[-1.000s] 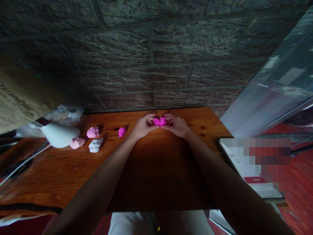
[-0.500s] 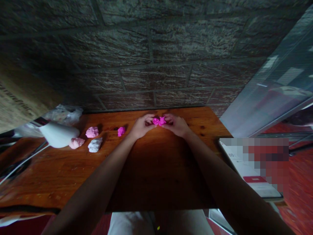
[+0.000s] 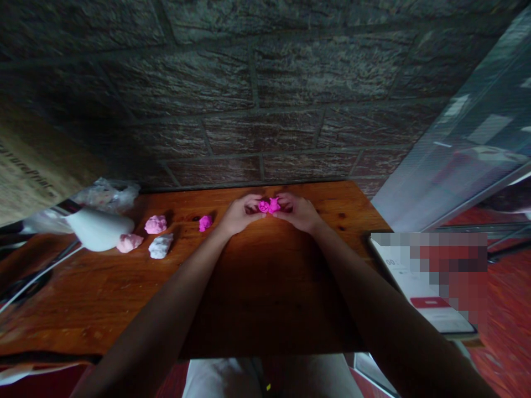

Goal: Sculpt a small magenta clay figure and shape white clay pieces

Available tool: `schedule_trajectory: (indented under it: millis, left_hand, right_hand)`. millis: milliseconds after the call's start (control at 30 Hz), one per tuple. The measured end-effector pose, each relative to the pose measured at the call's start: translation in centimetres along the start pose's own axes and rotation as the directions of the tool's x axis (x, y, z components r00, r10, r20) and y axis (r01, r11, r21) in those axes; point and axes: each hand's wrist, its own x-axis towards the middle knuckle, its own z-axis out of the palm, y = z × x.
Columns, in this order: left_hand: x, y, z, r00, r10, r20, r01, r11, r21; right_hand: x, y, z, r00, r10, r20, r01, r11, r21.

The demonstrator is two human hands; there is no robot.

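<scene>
Both hands meet over the far middle of the wooden table, each pinching a bright pink piece of modelling clay. My left hand (image 3: 241, 214) is closed on a small round clay piece (image 3: 263, 206) with lines on its surface. My right hand (image 3: 300, 212) is closed on a small clay figure (image 3: 274, 205) with two points on top, like ears. The two pieces sit side by side and seem to touch. A lumpy magenta clay piece (image 3: 205, 223) lies on the table left of my left wrist.
Farther left lie a pink clay lump (image 3: 155, 224), a paler pink lump (image 3: 129, 243) and a white-grey lump (image 3: 161, 246). Beside them stand a white lamp-like object (image 3: 102, 228) and a clear plastic bag (image 3: 110, 194). A tablet (image 3: 446, 320) is at the right edge; a brick wall (image 3: 286, 127) rises behind.
The round clay piece in my left hand is turned slightly, showing more of its lined face. Otherwise both hands hold nearly the same position.
</scene>
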Motion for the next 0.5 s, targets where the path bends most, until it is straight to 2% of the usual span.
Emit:
schedule_trajectory:
  millis: [200, 300, 400, 500]
  left_hand:
    - [-0.2, 0.1, 0.1, 1.0, 0.0, 0.002, 0.0, 0.999, 0.053]
    - [-1.1, 1.6, -0.9, 1.0, -0.006, -0.025, 0.011, 0.976, 0.216]
    - [-2.9, 3.9, -3.5, 0.995, -0.001, -0.104, 0.055, 0.855, 0.516]
    - [-5.2, 5.7, -6.6, 0.966, -0.077, -0.248, 0.239, 0.635, 0.735]
  right_hand:
    - [0.0, 0.0, 0.0, 1.0, 0.006, 0.014, -0.006, 1.0, 0.028]
    - [-0.3, -0.3, -0.3, 0.999, 0.047, -0.006, -0.047, 0.998, 0.038]
    - [-0.9, -1.0, -1.4, 0.986, 0.128, -0.108, -0.132, 0.991, -0.032]
    - [-1.6, -2.4, -3.0, 0.947, 0.173, -0.27, -0.207, 0.973, -0.104]
